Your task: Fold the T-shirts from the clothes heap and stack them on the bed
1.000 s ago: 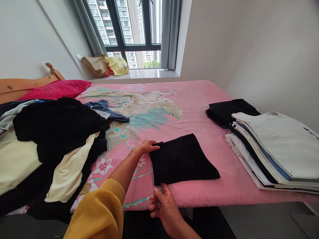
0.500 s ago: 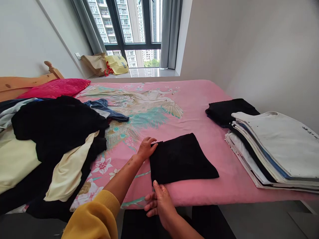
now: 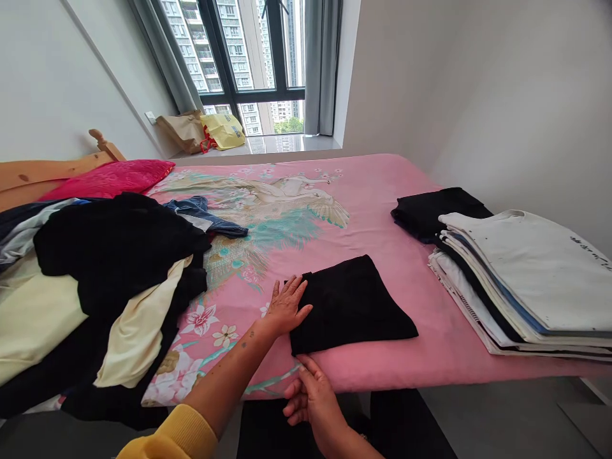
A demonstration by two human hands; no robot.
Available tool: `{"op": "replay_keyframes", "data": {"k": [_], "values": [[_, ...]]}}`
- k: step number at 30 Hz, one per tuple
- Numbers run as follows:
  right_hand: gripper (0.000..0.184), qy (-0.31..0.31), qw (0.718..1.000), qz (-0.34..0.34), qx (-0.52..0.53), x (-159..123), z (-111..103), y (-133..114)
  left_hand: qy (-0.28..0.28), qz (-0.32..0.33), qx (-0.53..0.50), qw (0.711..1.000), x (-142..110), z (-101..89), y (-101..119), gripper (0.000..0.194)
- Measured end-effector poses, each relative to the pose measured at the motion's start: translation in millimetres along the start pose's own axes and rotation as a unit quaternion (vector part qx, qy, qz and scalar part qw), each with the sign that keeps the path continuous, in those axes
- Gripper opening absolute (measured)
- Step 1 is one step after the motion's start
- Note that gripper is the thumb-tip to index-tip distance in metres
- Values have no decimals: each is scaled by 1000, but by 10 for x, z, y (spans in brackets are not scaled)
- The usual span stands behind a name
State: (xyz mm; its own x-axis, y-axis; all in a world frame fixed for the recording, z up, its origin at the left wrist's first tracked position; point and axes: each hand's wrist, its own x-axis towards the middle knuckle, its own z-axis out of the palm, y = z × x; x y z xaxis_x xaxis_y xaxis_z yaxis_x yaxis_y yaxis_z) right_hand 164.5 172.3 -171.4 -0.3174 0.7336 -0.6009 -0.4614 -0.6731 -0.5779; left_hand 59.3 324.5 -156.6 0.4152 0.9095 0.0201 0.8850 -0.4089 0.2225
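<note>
A folded black garment (image 3: 356, 306) lies flat on the pink bedsheet near the bed's front edge. My left hand (image 3: 287, 307) rests on its left side, palm down with the fingers spread. Just below the garment's front left corner is my right hand (image 3: 315, 401), at the bed's edge. Its fingers are loosely bent and apart, with nothing visible in them. Whether its fingertips touch the cloth, I cannot tell.
A loose heap of clothes (image 3: 119, 255) covers the bed's left side. On the right stands a stack of folded shirts (image 3: 526, 274), with folded black clothes (image 3: 437, 210) behind it. A red pillow (image 3: 115, 180) lies by the wooden headboard (image 3: 43, 173).
My left hand has gone from gripping the garment's far left corner to lying flat and spread on its left side. My right hand has shifted slightly down and right, off the front corner.
</note>
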Motion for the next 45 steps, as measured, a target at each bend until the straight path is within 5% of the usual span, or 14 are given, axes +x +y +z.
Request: {"op": "replay_keyframes", "data": {"k": [9, 16, 25, 38, 45], "values": [[60, -11, 997, 5, -71, -180, -493, 267, 43, -63, -77, 994, 300, 32, -20, 45], [55, 14, 998, -19, -63, -208, -749, 381, 4, 14, -54, 998, 652, -186, -12, 43], [62, 55, 997, 5, -63, -205, -893, 332, -34, 50, -85, 994, 842, -457, -76, 21], [56, 69, 997, 8, -43, -150, -1030, 355, -102, -17, -284, 953, 976, -319, -52, 35], [58, 73, 996, 15, -55, -131, -1069, 372, -164, -67, -268, 947, 1021, -368, -146, 28]]}}
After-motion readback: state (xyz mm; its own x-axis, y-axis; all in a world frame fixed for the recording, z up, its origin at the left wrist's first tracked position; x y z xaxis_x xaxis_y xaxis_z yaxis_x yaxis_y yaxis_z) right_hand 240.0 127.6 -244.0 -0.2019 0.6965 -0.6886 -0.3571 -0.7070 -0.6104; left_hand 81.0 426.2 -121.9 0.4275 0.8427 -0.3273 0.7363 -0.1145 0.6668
